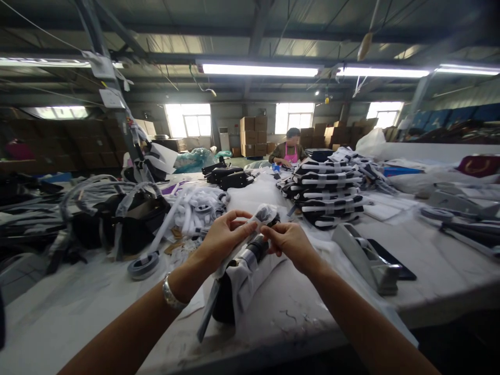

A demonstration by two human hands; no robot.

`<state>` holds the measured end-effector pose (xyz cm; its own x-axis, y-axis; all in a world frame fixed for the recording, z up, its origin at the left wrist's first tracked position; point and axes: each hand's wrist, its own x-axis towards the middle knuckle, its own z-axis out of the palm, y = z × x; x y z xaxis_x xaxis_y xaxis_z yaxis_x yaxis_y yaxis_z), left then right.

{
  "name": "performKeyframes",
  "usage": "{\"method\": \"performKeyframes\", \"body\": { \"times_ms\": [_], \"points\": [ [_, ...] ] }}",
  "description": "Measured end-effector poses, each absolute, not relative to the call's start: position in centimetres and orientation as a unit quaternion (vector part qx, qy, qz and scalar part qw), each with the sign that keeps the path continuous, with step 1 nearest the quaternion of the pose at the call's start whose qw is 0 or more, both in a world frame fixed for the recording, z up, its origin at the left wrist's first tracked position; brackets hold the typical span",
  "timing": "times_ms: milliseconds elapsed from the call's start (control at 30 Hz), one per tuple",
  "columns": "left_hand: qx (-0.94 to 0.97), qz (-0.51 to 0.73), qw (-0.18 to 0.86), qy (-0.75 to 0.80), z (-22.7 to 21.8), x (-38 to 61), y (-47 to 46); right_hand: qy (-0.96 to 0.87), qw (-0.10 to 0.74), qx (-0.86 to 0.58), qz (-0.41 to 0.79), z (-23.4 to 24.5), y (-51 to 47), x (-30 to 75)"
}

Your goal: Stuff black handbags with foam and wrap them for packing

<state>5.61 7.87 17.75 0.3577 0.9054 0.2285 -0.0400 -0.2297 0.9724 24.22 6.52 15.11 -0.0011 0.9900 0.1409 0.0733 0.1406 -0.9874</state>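
A black handbag (224,299), partly covered in white wrapping sheet, stands on the table in front of me, its length running away from me. Thumb and fingers of my left hand (228,237) close on the clear plastic wrap (266,213) at the bag's far end. Close beside it, my right hand (291,245) pinches at the same wrapped end; the exact bit between its fingertips is too small to make out. A grey wrapped strap (250,255) lies along the bag's top. The bag's far end is partly hidden by my hands.
White wrapped straps (195,205) and a grey tape roll (144,265) lie left, near black bags (142,224). Stacked black bags (328,195) stand ahead right. A grey tape dispenser (367,260) and a dark phone-like slab (392,259) sit right. Across the table is a person (289,151).
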Motion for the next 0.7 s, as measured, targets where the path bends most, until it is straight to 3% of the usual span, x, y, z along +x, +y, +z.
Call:
{"method": "performKeyframes", "body": {
  "times_ms": [367, 567, 700],
  "points": [
    [0.565, 0.436, 0.616, 0.334, 18.4, 5.4, 8.2, -0.539, 0.484, -0.429, 0.540, 11.9, 8.2, 24.4],
    [0.551, 0.443, 0.610, 0.357, 18.8, 4.8, 8.5, -0.481, 0.642, -0.400, 0.444, 13.1, 4.0, 24.7],
    [0.577, 0.436, 0.585, 0.367, 18.9, 4.8, 8.2, -0.504, 0.625, -0.370, 0.467, 15.6, 1.2, 23.7]
  ]
}}
